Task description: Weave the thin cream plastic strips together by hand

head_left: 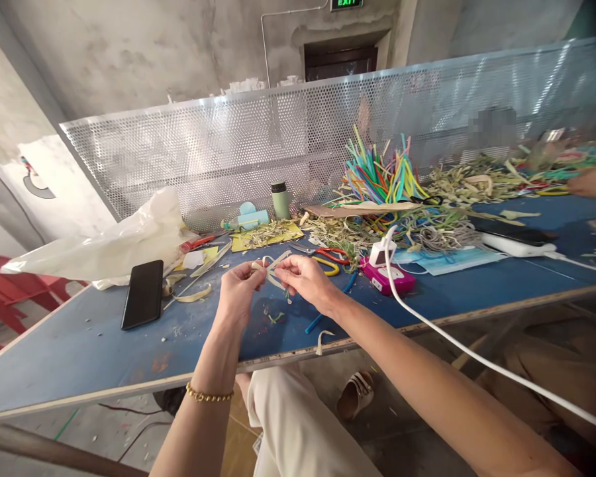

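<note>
Over the blue table, my left hand (pixel 242 285) pinches a pale strip of dried leaf (pixel 274 277), thumb against fingers. My right hand (pixel 302 278) grips the same pale strips from the other side, its fingertips close to those of the left. How the strips cross between my fingers is too small to make out. Just beyond my right hand lie scissors with red handles (pixel 332 255) and another pair with yellow handles (pixel 328 266). A blue tube (pixel 314 323) rests on the table near my right wrist, and small green scraps (pixel 277 318) lie below my hands.
A black phone (pixel 142 295) and a plastic bag (pixel 129 238) are at left. Colourful pipe cleaners (pixel 382 172), dried strips (pixel 477 182) and a green bottle (pixel 279 201) stand behind. A magenta power strip (pixel 390 277) trails a white cable (pixel 442 334) past my right arm. Another person's hand (pixel 593 180) shows at right.
</note>
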Motion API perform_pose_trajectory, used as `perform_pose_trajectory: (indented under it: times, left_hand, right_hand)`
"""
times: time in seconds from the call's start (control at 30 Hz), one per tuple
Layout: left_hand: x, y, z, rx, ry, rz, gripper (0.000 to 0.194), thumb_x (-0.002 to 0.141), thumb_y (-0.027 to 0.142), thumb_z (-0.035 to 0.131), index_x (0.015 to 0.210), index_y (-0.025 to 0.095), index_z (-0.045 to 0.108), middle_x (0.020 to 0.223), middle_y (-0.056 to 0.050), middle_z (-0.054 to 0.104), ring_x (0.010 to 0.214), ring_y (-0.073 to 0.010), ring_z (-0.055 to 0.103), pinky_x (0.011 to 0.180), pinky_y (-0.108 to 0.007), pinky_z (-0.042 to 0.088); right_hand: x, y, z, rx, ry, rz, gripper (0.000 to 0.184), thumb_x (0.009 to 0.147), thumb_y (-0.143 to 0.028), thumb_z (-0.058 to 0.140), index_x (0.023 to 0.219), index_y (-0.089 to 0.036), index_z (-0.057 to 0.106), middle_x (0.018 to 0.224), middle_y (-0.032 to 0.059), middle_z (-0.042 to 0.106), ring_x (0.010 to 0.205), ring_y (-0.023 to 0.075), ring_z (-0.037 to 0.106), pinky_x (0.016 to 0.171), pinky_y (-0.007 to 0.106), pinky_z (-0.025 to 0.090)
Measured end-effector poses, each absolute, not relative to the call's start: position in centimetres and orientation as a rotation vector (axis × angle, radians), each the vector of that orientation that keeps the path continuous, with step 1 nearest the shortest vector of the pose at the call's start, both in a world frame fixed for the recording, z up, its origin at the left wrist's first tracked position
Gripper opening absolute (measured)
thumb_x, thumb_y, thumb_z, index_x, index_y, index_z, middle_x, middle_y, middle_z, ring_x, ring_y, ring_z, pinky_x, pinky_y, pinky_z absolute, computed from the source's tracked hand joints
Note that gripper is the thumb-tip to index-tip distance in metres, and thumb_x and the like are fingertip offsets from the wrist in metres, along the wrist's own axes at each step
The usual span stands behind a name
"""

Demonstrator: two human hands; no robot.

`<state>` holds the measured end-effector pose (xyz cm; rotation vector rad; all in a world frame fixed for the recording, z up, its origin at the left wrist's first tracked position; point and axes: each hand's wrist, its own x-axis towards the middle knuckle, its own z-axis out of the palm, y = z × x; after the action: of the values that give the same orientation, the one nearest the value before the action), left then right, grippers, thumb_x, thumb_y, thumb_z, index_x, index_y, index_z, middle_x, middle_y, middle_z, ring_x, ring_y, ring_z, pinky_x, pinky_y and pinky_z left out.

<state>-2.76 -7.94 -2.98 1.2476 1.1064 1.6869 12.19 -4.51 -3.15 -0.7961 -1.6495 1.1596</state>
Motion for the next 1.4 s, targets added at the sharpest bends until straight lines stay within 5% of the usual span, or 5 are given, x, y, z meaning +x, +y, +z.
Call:
perform_pose_trajectory:
  times: [0.37, 0.57, 0.87, 1.0, 1.4]
  left_hand:
    - [-3.1, -8.1, -3.0, 1.178, 1.164, 1.748, 0.014, 0.060, 0.025, 0.077, 0.061, 0.014, 0.069, 0.062, -0.001, 0.061, 0.054, -0.0087, 0.043, 0.055, -0.024, 0.032]
    - [-3.1, -8.5, -3.1, 1.272, 1.130, 1.615, 0.013, 0.062, 0.023, 0.077, 0.069, 0.013, 0.071, 0.059, 0.001, 0.059, 0.057, -0.0088, 0.046, 0.057, -0.023, 0.033]
    - [-2.7, -9.1, -3.1, 1.323, 0.955, 1.407, 0.035, 0.064, 0.020, 0.079, 0.097, 0.012, 0.072, 0.065, 0.001, 0.063, 0.060, -0.0095, 0.053, 0.061, -0.023, 0.038]
    - [-2.7, -9.4, -2.7, 1.298, 0.922, 1.408, 0.037, 0.062, 0.020, 0.082, 0.095, 0.011, 0.069, 0.066, 0.002, 0.061, 0.060, -0.0089, 0.053, 0.061, -0.022, 0.040]
    - [-3.4, -9.5, -2.6, 1.336, 0.944, 1.334, 0.038, 0.067, 0.024, 0.081, 0.101, 0.012, 0.068, 0.066, 0.002, 0.060, 0.060, -0.0087, 0.052, 0.060, -0.023, 0.039]
  right_hand:
    - [13.0, -5.0, -2.6, -0.568, -1.795, 1.235, 0.022, 0.078, -0.032, 0.066, 0.089, -0.014, 0.070, 0.076, 0.0034, 0.070, 0.058, 0.0103, 0.059, 0.056, 0.023, 0.045]
    - [13.0, -4.5, -2.7, -0.572, -1.749, 1.077, 0.027, 0.075, -0.041, 0.075, 0.080, -0.015, 0.071, 0.072, 0.0017, 0.066, 0.053, 0.0093, 0.051, 0.052, 0.024, 0.041]
    - [13.2, -3.7, -2.9, -0.630, -1.751, 0.670, 0.028, 0.079, -0.042, 0.072, 0.069, -0.016, 0.066, 0.085, 0.0075, 0.069, 0.084, 0.0193, 0.062, 0.079, 0.032, 0.047]
    - [13.1, -3.8, -3.3, -0.655, -1.759, 0.943, 0.026, 0.082, -0.042, 0.066, 0.078, -0.016, 0.062, 0.078, 0.0046, 0.067, 0.073, 0.0169, 0.061, 0.069, 0.029, 0.047]
    - [12.9, -3.9, -3.5, -0.669, -1.807, 0.945, 0.021, 0.082, -0.036, 0.061, 0.075, -0.018, 0.053, 0.069, -0.0014, 0.054, 0.061, 0.0126, 0.052, 0.059, 0.026, 0.045]
